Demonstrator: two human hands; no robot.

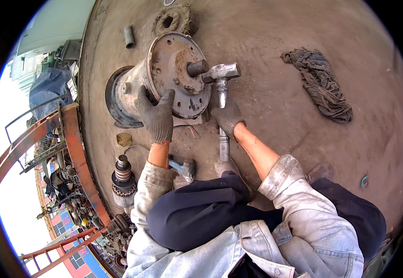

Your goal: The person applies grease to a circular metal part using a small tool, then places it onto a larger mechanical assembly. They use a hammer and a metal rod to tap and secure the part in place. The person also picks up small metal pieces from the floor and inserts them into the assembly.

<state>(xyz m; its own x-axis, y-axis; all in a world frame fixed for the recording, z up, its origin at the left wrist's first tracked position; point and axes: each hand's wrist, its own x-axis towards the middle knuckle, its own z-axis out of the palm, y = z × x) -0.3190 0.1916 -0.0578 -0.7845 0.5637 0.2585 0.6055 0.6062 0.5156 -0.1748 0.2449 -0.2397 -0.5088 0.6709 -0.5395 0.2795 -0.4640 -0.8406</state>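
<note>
A rusty electric motor housing (136, 85) lies on its side on the dirt ground, its round end plate (176, 60) and stub shaft (197, 67) facing right. My left hand (156, 116), in a dark knit glove, rests on the housing just behind the end plate's rim. My right hand (228, 118), also gloved, grips the metal handle of a sledgehammer (222, 74). The hammer head sits right beside the shaft tip, touching or nearly touching it.
A second, smaller hammer (183, 167) lies by my left knee. A wound rotor (123, 178) stands at lower left. A dirty rag (324, 85) lies at right, a short pipe piece (129, 37) and a ring-shaped part (171, 21) at the top. Orange steel frames (74, 153) and scrap parts line the left.
</note>
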